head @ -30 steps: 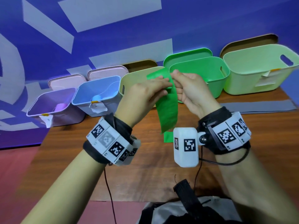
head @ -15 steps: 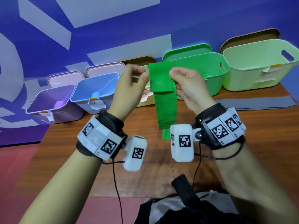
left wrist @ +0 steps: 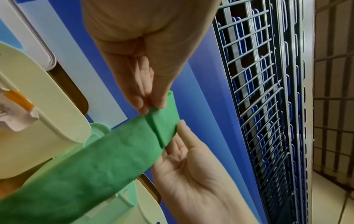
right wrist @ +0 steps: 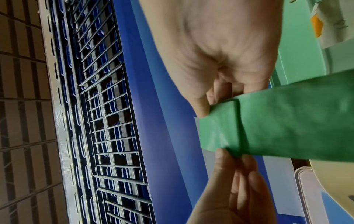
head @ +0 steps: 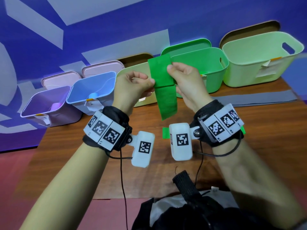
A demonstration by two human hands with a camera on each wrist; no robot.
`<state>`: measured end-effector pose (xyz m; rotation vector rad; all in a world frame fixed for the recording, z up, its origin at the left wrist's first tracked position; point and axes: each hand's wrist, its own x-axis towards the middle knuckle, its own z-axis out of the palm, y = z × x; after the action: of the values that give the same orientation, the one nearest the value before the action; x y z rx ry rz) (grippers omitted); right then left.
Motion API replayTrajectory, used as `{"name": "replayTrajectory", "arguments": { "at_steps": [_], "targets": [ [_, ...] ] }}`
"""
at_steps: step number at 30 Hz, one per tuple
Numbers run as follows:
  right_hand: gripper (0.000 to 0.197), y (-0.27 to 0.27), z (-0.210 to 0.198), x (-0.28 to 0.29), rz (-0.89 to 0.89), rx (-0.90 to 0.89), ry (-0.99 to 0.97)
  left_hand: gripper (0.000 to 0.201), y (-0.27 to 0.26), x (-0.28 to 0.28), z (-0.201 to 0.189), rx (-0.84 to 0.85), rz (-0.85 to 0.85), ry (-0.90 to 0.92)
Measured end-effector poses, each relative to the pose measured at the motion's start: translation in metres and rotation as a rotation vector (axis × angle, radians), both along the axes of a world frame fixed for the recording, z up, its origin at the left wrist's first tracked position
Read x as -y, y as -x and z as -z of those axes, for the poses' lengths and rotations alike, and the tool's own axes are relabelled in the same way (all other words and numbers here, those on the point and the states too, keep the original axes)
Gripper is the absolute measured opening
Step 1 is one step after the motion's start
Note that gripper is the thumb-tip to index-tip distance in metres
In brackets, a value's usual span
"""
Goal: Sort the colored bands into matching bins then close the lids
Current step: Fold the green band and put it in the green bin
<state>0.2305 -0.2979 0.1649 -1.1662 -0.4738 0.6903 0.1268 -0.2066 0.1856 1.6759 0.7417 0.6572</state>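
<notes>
You pinched the folded top of the green band (head: 163,83) between both hands, left hand (head: 132,87) and right hand (head: 186,80), fingers curled, likely to fold it small enough for the green bin (head: 214,70) beyond.

Behind the green band (head: 163,83), the pale yellow-green bin (head: 131,72) was mostly hidden. The band's lower end ran off the left wrist picture's edge. Labels on the bins were too small to read.

Blue wall (head: 116,22) with pale shapes, wooden table (head: 265,155), reddish floor (head: 16,171)
</notes>
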Motion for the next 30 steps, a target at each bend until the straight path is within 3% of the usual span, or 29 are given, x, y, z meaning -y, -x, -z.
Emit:
{"name": "replayTrajectory", "arguments": {
  "at_steps": [5,10,14,22,27,30],
  "targets": [
    [0.021,-0.005,0.008,-0.001,-0.023,0.033,-0.041,0.020,-0.006,-0.001,0.002,-0.071,-0.011,-0.059],
    [0.016,-0.009,0.008,-0.002,0.045,-0.008,-0.072,0.014,-0.012,0.001,0.006,-0.200,0.083,-0.100],
    [0.017,-0.011,0.007,-0.003,0.075,-0.008,-0.093,0.025,-0.012,0.003,0.007,-0.227,0.141,-0.142],
    [0.016,-0.019,0.006,0.007,0.001,0.130,-0.073,0.014,-0.006,-0.009,0.004,-0.130,0.166,0.123],
    [0.024,-0.022,0.010,0.012,-0.069,0.471,-0.014,0.020,-0.003,-0.013,-0.006,-0.005,0.129,0.436],
    [0.026,-0.022,0.012,0.013,-0.102,0.551,0.005,0.025,0.002,-0.018,-0.012,-0.013,0.123,0.518]
  ]
}}
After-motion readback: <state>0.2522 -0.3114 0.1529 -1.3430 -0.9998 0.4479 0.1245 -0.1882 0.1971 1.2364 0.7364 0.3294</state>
